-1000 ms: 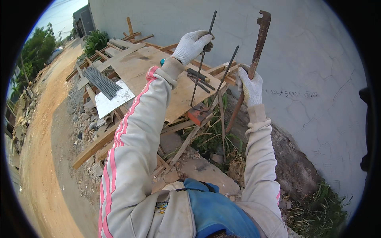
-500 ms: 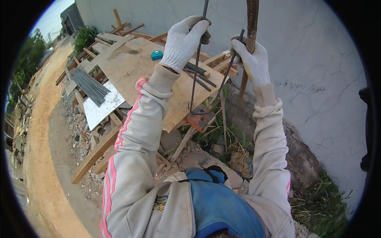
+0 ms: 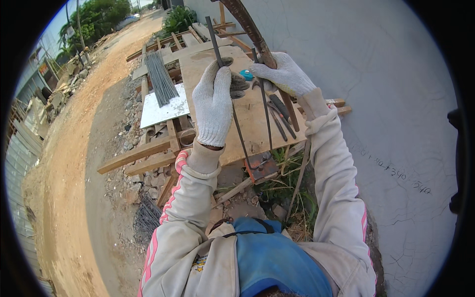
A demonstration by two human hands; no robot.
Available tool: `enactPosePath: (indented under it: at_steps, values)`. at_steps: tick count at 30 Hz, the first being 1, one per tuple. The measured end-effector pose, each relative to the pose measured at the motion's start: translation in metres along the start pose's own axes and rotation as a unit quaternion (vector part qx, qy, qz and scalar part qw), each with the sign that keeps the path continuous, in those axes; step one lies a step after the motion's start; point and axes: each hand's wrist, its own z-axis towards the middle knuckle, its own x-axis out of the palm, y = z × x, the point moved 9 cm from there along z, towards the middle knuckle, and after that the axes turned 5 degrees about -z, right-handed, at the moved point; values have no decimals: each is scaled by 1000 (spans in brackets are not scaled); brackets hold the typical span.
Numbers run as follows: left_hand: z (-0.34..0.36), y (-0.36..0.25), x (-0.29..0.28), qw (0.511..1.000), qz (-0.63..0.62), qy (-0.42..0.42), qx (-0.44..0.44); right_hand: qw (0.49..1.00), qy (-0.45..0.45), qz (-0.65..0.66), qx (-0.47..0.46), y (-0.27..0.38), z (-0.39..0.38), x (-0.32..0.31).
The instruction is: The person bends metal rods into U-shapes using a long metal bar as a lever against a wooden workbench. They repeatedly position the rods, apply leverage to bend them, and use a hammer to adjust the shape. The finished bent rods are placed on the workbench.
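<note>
Left grip [image 3: 213, 106], left of centre, holds a bent rod [image 3: 213, 39]. Right grip [image 3: 287, 74], upper centre, holds a rusty bar [image 3: 252, 32].

We see white gloves [image 3: 212, 119] on the left hand [image 3: 213, 101] and right hand [image 3: 284, 74], cream sleeves [image 3: 193, 190] striped pink, a blue shirt [image 3: 277, 262] near, a dark grey rod [image 3: 214, 42], a rust-brown bar [image 3: 250, 29], an orange block [image 3: 256, 174], a teal tape measure [image 3: 246, 74], a pale grey wall [image 3: 396, 99] at right, a sandy-orange road [image 3: 69, 213] at left
</note>
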Motion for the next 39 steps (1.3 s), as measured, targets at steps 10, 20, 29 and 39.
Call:
enactPosePath:
  at_steps: [10,20,29,39]
  values:
    - [-40,-38,19,994,86,-19,67,992,114,11,-51,5,37,47]
    - [-17,-13,-18,996,58,-61,35,997,62,15,-40,-5,25,35]
    - [-27,47,-46,999,-4,-35,-41,998,12,28,-62,-1,16,22]
    - [-83,117,-27,988,-34,0,-149,993,-17,100,-52,-1,-15,-1]
